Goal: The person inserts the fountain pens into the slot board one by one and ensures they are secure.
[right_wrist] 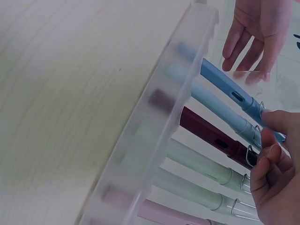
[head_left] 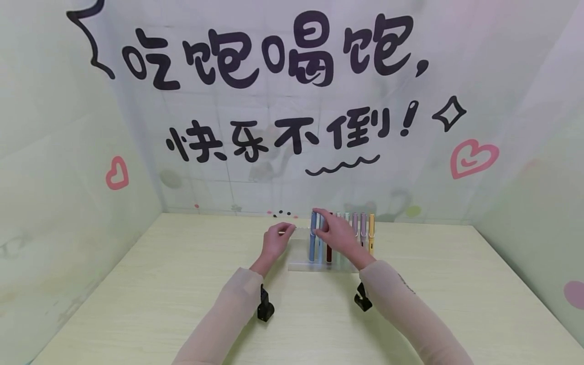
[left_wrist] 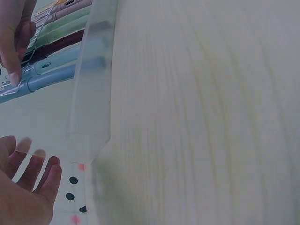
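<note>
A clear pen stand point(head_left: 297, 266) stands on the table with a row of capped pens leaning in it. My right hand point(head_left: 339, 234) is at the cap end of the darker blue pen point(right_wrist: 225, 82), the leftmost in the row, pinching it between thumb and fingers. The pen's lower end sits in the stand's frosted ledge point(left_wrist: 92, 93). At the stand's left side, my left hand point(head_left: 275, 240) grips the edge of the clear back panel. Beside the blue pen are a light blue pen point(right_wrist: 213, 107) and a dark red pen point(right_wrist: 204, 130).
Further right in the row come green pens point(right_wrist: 192, 161), purple pens point(head_left: 363, 223) and a yellow pen point(head_left: 371, 225). Behind the table hangs a white printed cloth point(head_left: 274, 192). Black wrist mounts point(head_left: 265, 308) hang below both sleeves.
</note>
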Demonstrator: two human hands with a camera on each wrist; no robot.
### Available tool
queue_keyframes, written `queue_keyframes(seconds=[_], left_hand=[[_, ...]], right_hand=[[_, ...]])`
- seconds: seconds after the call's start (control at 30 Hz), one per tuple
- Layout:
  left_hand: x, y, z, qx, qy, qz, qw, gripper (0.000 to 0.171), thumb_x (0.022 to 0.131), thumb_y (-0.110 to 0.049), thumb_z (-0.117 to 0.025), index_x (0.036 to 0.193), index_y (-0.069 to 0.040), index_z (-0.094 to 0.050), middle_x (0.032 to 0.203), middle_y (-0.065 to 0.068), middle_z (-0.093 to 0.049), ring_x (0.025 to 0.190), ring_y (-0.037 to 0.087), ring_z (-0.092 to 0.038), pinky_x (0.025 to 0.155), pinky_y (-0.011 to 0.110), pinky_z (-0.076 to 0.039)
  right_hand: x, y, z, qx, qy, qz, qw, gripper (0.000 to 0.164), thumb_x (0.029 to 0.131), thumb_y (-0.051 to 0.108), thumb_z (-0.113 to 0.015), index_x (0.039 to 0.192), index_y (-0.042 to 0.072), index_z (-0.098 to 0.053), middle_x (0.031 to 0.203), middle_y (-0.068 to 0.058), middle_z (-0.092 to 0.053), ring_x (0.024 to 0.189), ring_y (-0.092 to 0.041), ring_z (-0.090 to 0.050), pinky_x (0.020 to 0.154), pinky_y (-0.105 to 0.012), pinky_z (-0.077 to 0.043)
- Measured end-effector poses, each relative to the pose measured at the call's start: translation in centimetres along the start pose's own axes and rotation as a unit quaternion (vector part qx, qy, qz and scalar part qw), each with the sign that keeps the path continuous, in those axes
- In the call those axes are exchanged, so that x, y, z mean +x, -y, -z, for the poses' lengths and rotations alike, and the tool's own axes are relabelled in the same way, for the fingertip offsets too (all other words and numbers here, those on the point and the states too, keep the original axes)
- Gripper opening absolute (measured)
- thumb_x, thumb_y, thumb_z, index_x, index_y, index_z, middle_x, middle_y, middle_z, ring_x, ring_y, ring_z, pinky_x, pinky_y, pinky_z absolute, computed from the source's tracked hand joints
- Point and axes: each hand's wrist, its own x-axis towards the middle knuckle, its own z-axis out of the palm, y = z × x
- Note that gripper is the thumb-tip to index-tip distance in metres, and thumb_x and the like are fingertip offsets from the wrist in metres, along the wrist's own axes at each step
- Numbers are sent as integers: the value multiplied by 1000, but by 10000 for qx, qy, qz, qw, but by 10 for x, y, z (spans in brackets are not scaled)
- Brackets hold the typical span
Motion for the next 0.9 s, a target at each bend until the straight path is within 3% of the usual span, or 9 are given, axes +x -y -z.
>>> queue_keyframes(seconds=[0.6, 0.9], left_hand=[[2, 3, -1, 1, -31, -94, 10000, 24, 92, -20, -56, 101, 0, -66, 98, 13, -65, 95, 26, -59, 81, 36, -49], [0, 2, 0, -51, -3, 51, 10000, 24, 92, -20, -55, 101, -1, -66, 99, 13, -65, 96, 26, -58, 81, 37, -49]], right_hand=[[2, 1, -1, -135, 197, -103, 9997, 61, 87, 19, -63, 140, 15, -35, 60, 2, -51, 52, -13, -46, 46, -24, -39], [-3, -6, 9, 310, -269, 284, 9988, 53, 87, 14, -63, 134, 6, -41, 61, 1, -50, 52, -13, -45, 47, -26, -41]])
